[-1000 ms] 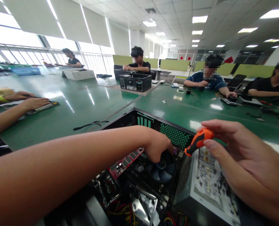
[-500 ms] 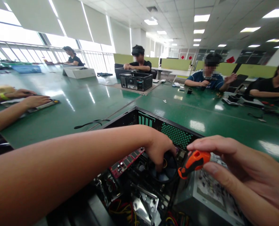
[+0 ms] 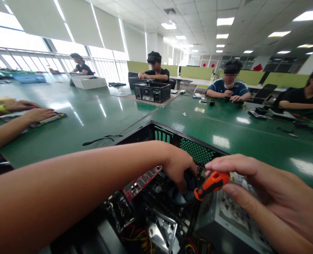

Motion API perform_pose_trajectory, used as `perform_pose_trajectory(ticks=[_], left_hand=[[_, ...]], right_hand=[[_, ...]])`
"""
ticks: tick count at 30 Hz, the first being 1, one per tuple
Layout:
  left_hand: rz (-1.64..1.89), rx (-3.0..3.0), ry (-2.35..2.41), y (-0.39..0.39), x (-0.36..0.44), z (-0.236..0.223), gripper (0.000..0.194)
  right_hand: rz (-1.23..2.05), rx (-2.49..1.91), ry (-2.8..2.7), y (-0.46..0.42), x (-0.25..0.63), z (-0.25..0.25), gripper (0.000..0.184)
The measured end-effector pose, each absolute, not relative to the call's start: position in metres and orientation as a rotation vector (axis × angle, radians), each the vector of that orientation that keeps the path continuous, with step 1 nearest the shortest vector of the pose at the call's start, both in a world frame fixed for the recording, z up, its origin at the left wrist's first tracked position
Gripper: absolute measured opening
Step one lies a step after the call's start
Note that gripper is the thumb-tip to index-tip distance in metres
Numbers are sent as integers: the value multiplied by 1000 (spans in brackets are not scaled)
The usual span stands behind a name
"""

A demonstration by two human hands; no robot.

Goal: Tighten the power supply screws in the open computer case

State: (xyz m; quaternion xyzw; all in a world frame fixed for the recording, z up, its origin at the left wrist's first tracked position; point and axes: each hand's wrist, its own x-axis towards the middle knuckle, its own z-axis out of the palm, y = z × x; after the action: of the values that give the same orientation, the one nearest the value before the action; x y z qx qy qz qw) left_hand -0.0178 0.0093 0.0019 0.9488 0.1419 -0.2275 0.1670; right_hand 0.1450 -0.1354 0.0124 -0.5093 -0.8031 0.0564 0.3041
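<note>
My left hand (image 3: 178,166) reaches down into an open black computer case (image 3: 192,132). Its fingers are curled onto a round black cooling fan (image 3: 181,201), with the fingertips partly out of sight. In my right hand (image 3: 254,180) is a screwdriver (image 3: 214,180) with an orange and black handle, pinched between thumb and fingers just right of the fan. Its shaft does not show clearly. A red circuit board (image 3: 142,183) sits left of the fan, partly under my forearm. The grey power supply (image 3: 220,225) lies below my right hand.
Red, yellow and black cables (image 3: 137,238) and a shiny metal bracket (image 3: 161,231) fill the near part of the case. Beyond it on the green table (image 3: 106,120) stand a second computer case (image 3: 152,92) and a white box (image 3: 89,82). Several co-workers sit around; one's hands (image 3: 37,114) are at the left.
My right hand has shifted slightly left with the screwdriver. My left hand stays on the fan. Across the table, a co-worker in blue has lowered a raised hand.
</note>
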Motion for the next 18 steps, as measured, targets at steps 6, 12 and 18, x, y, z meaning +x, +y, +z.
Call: perform_pose_trajectory(ticks=[6,12,18], left_hand=[[-601,2728,337,10,-17,2,39],[-573,2756,292,12,-16,2,32],[-604,2769,283,13,-15,4,31]], right_hand=[[147,-1276,-2145,-136,144,13,26],[181,-1255,-2126,-137,143,14,17],[110,-1220,-2202,-140,141,13,31]])
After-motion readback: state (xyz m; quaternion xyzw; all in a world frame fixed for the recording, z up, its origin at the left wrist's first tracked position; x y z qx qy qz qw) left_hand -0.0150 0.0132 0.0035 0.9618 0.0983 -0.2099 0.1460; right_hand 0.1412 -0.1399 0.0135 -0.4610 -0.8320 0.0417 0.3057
